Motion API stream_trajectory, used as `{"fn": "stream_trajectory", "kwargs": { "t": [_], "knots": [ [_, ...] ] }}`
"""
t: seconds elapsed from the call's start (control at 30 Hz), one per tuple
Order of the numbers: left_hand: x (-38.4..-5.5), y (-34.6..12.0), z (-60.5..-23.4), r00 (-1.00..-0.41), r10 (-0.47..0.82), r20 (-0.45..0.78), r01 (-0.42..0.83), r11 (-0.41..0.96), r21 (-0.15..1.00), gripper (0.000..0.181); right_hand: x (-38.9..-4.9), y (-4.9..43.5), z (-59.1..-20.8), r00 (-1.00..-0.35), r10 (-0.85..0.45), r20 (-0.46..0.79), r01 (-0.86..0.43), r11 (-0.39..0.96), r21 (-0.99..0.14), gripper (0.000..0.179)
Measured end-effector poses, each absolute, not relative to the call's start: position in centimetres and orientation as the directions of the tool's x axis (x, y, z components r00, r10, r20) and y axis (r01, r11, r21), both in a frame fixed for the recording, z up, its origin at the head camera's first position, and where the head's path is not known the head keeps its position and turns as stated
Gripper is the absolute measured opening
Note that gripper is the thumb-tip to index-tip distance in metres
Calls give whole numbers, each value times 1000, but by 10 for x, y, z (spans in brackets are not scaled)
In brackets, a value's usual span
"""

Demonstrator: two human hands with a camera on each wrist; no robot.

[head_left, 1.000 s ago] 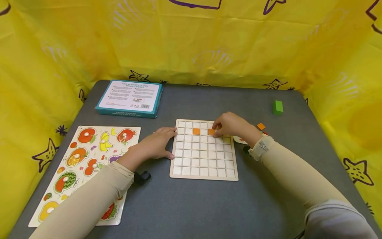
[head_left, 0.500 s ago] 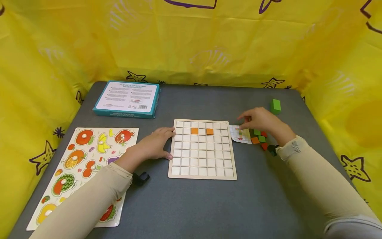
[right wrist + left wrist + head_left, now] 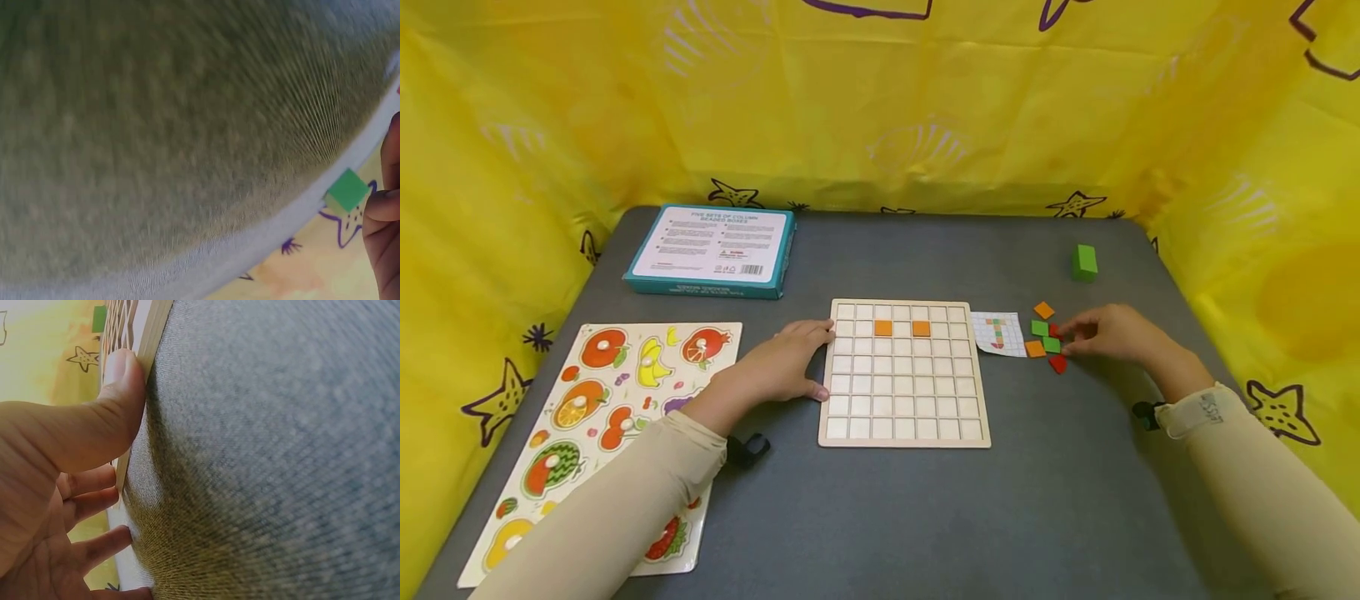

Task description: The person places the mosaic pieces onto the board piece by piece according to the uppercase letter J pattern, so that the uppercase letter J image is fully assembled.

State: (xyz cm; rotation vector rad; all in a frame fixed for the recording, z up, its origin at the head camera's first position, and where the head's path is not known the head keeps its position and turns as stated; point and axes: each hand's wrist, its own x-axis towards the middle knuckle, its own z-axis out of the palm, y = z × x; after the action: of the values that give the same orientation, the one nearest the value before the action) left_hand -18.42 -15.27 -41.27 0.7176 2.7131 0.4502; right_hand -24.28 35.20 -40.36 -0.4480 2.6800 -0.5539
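My left hand (image 3: 771, 367) rests at the left edge of a wooden grid board (image 3: 904, 443), with thumb and fingertips against the rim. The left wrist view shows the thumb (image 3: 119, 412) on that rim and the other fingers spread below. Two orange square tiles (image 3: 883, 327) lie in the board's second row, one cell apart. To the right, my right hand (image 3: 1108, 333) reaches low over a small group of tiles, its thumb and index finger apart around the red and green ones. Near its fingertips lie a green tile (image 3: 1051, 344), a red tile (image 3: 1057, 363) and an orange tile (image 3: 1035, 348).
A printed pattern card (image 3: 1011, 337) lies against the board's right side. Farther back stands a green block (image 3: 1084, 262). At the back left is a teal-edged box (image 3: 707, 250); a fruit peg puzzle (image 3: 647, 333) lies at the left under my forearm. Yellow cloth (image 3: 880, 108) surrounds the table.
My right hand has left the second orange tile on the board and moved right, past the card, to the loose tiles. The left hand stays at the board's edge.
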Motion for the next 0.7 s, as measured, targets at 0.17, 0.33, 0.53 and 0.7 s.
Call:
{"fn": "stream_trajectory", "kwargs": {
  "t": [0.17,0.33,0.53,0.7],
  "knots": [
    [-184,-154,-413,-830,520,-202,427,824,372,89,-241,347,-408,-890,-386,-242,-258,865,-431,27],
    [-183,-154,-412,-832,515,-206,420,828,372,88,-239,346,-409,-885,-395,-246,-255,854,-454,26],
    [-183,-155,-412,-832,517,-203,422,826,373,88,-239,346,-410,-892,-383,-239,-252,862,-439,29],
    [-185,-152,-413,-829,518,-212,424,829,365,89,-238,348,-411,-888,-399,-228,-270,855,-442,31]
  ]
}}
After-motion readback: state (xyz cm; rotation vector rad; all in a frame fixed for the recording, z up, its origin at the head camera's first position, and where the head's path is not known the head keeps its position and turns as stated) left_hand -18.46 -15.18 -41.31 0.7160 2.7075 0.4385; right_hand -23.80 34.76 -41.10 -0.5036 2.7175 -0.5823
